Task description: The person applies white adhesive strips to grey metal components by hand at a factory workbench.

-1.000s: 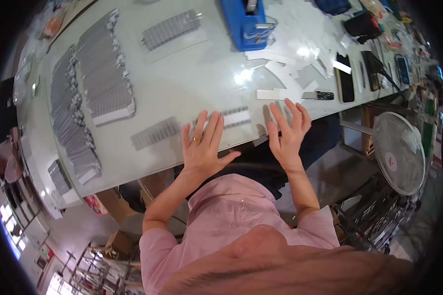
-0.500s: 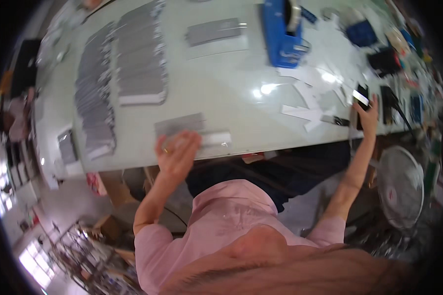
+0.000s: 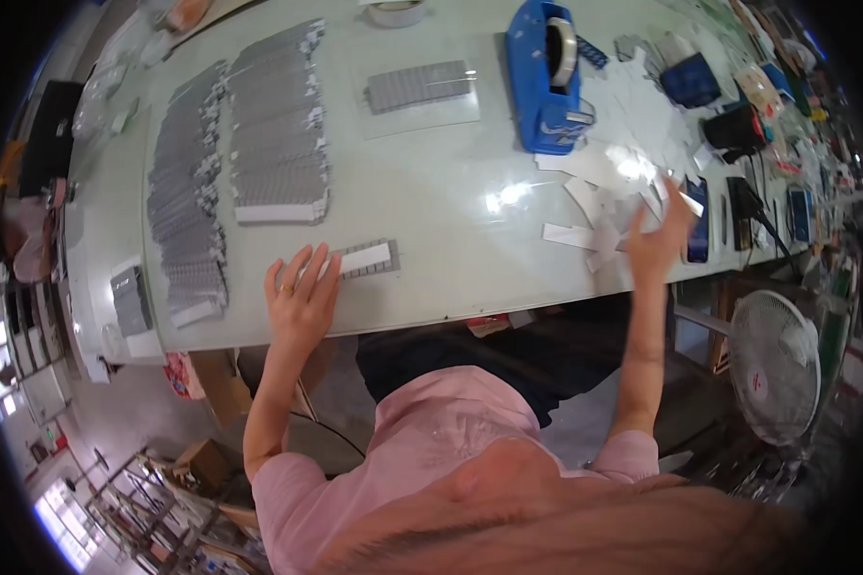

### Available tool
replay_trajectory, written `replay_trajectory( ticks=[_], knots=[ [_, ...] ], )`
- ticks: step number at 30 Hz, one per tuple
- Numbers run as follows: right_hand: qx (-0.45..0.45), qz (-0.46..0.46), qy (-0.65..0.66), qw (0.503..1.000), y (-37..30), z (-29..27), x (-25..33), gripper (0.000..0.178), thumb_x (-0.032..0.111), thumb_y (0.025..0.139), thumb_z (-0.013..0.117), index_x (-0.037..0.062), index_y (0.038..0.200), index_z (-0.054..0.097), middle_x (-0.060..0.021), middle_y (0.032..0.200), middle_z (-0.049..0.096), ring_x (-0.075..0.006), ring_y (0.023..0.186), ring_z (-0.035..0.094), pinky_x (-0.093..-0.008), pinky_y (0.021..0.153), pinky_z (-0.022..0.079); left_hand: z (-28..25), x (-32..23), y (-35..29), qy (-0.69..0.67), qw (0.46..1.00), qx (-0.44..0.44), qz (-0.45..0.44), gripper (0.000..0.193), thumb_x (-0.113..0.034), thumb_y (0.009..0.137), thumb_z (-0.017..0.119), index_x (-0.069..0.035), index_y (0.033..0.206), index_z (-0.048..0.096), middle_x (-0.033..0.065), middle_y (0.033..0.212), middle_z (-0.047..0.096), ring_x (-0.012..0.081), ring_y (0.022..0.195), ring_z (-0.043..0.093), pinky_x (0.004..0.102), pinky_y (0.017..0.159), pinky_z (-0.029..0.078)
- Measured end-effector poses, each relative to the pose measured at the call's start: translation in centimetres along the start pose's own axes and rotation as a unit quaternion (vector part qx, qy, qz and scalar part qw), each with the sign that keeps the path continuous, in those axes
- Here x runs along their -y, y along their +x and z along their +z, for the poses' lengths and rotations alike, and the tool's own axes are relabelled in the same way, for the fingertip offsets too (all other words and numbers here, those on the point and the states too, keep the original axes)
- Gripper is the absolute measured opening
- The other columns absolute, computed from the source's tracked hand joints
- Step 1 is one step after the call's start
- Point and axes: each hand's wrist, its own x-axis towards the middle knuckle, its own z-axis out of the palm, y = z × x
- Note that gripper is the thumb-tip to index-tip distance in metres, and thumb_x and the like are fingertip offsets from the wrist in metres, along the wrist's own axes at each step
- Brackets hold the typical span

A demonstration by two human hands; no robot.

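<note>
At the far left of the pale tabletop, near its edge, lies a small grey bundle, and to its right run two long rows of overlapping grey pieces, a left row and a right row, each with a white band showing at its near end. These rows look like finished work, judging by their even layering. Just right of their near ends, the left hand lies open and palm down, its fingers extended onto the left end of a grey ruled piece. A white strip lies along that piece, partly hidden by the fingers; it seems about half done, though whether the strip is fixed down cannot be told. Farther back, a grey stack sits on a clear sheet with no white strip to be seen on it, so it may be what is left; how many pieces it holds is unclear. Right of it stands a blue tape dispenser, with white paper scraps spread beside it. The right hand is over the scraps' right side, beside a phone, fingers blurred; whether it grips anything cannot be told.
</note>
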Motion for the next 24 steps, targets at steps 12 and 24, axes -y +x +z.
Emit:
replay_trajectory(
  ticks=[12,24],
  knots=[
    [0.080,-0.181,0.240,0.950,7.3,13.4,18.1,0.043,0.024,0.085,0.067,0.0058,0.124,0.060,-0.0151,0.133,0.056,-0.0362,0.125,0.051,-0.0469,0.101,0.043,2.0,-7.8,-0.5,-0.139,0.990,-0.011,0.013,0.035,-0.025,0.094,0.060,-0.008,0.125,0.064,0.0108,0.133,0.059,0.0304,0.123,0.054,0.0490,0.104,0.038],
    [0.243,-0.178,0.096,0.949,14.0,21.2,19.2,0.080,0.072,0.085,0.052,0.0110,0.137,0.054,-0.0146,0.147,0.046,-0.0322,0.141,0.037,-0.0517,0.118,0.020,3.1,-8.4,-0.3,-0.116,0.992,-0.055,0.017,0.029,-0.025,0.095,0.064,-0.010,0.119,0.067,0.0066,0.125,0.064,0.0274,0.119,0.057,0.0448,0.099,0.042]
  ],
)
